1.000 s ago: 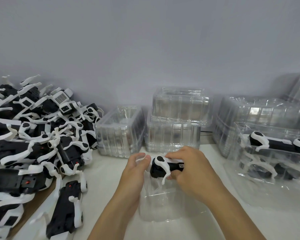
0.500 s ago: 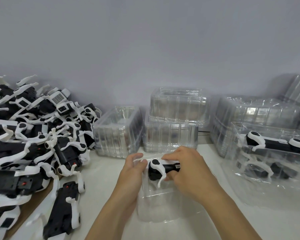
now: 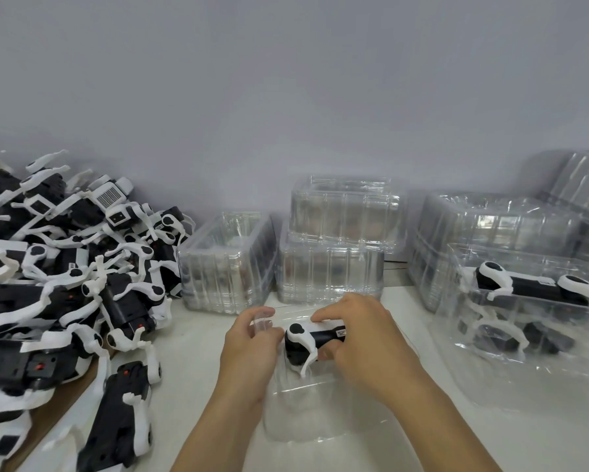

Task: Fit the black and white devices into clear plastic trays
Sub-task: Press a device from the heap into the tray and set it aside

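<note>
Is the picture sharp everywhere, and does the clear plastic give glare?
Head view: the hands and the device held between them are fairly sharp; the pile of devices at the left edge is stretched and soft; the clear tray under the hands shows pale glare, so its edges are hard to trace.

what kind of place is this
Probably a packing bench in a small factory or workshop: a heap of identical black and white devices, stacks of empty clear plastic trays, and one tray already filled.
</note>
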### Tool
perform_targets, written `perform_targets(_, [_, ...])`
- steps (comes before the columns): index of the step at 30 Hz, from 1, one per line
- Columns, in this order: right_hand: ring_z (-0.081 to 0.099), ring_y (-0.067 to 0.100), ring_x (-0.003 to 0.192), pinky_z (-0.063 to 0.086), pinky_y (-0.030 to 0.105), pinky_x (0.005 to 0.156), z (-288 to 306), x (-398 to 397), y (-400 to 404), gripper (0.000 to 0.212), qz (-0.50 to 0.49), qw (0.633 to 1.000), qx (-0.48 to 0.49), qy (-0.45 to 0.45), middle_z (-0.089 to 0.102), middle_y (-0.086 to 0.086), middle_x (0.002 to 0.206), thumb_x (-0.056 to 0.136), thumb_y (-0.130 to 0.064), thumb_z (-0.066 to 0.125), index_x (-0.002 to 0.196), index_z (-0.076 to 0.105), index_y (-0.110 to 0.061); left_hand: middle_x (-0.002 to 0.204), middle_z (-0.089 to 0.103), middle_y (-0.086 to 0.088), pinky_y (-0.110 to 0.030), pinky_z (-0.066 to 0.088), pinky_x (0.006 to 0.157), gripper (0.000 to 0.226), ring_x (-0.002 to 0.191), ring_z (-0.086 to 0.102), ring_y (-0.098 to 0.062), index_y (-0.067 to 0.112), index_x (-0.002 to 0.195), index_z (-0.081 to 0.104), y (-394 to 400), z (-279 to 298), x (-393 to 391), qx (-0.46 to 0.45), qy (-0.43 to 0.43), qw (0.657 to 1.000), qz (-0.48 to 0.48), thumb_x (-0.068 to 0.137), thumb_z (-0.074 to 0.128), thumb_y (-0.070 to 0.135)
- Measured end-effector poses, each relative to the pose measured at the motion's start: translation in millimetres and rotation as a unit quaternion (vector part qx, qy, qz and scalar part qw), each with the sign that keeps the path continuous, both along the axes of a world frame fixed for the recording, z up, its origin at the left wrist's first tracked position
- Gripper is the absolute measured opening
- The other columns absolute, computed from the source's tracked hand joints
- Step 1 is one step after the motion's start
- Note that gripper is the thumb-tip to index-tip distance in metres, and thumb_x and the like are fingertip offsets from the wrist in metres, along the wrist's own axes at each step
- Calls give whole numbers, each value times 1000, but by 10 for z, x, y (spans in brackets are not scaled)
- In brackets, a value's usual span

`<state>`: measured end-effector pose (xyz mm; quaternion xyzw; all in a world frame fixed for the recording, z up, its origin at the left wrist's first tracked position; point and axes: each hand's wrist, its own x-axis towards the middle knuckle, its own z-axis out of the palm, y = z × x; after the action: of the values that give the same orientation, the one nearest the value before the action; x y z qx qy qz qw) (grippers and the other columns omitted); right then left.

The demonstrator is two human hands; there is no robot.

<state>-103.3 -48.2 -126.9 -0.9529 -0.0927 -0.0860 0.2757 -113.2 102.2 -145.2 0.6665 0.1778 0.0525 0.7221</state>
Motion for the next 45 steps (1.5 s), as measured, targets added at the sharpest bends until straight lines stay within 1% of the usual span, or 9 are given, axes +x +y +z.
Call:
perform_targets(9, [46,10,111,47,33,92,1,-11,-16,38,8,1000,14,3,50,-18,108,78,-30,79,113,69,-42,103,64,3,-22,41,62,29,84,60,-7,27,103,67,-10,31,-2,2,-1,1000,1,89,60,2])
perform_targets(14, [40,5,101,26,27,89,7,-19,-20,15,61,997,1,-56,54,-15,96,85,-23,68,96,73,-32,100,65,-2,-30,49,69,28,91,64,-21,26,101,68,8,29,3,8,5,1000,-2,89,60,3])
perform_targets(18, [45,6,100,22,25,87,4,-24,25,19,75,995,-6,-69,62,-7,87,85,-30,54,82,68,-18,93,65,-1,-31,52,71,28,82,64,-20,27,101,68,9,27,0,8,5,1000,-5,89,60,3])
perform_targets(22, [43,3,97,22,25,87,13,-43,63,35,88,994,22,-53,56,-6,79,84,-45,64,65,57,-16,88,64,-2,-34,53,72,28,80,63,-22,29,100,68,12,23,-10,12,6,1000,-5,88,60,5])
perform_targets(27, [45,9,98,29,31,89,86,-67,69,20,94,995,39,-5,59,-4,89,77,-39,80,69,69,-25,91,63,-2,-43,55,85,29,90,65,-28,30,99,67,9,33,-20,19,9,1000,-12,87,58,5])
perform_targets(31, [45,10,96,29,31,84,84,-80,129,19,67,997,24,-29,59,-5,84,81,-42,77,68,72,-30,95,64,-3,-48,54,90,30,99,66,-34,31,99,66,8,31,-23,24,8,999,-20,87,58,5])
perform_targets(36, [41,12,99,31,33,86,40,-87,186,24,54,997,-16,-62,54,-11,87,93,-46,61,81,76,-31,95,64,0,-45,54,88,30,84,65,-25,33,104,63,14,16,-23,33,-4,999,-22,89,57,7])
perform_targets(40, [39,10,101,23,32,83,38,-80,142,26,62,997,11,-47,53,-10,88,96,-46,58,85,75,-30,97,63,0,-43,53,85,22,92,66,-23,33,108,61,22,12,-16,38,-11,999,-30,93,57,17])
perform_targets(45, [44,7,99,27,33,91,68,-62,59,19,64,997,19,-38,56,-14,89,94,-37,58,86,73,-28,104,61,12,-19,42,68,25,86,57,4,35,110,58,58,19,-10,81,-20,995,-58,88,70,39])
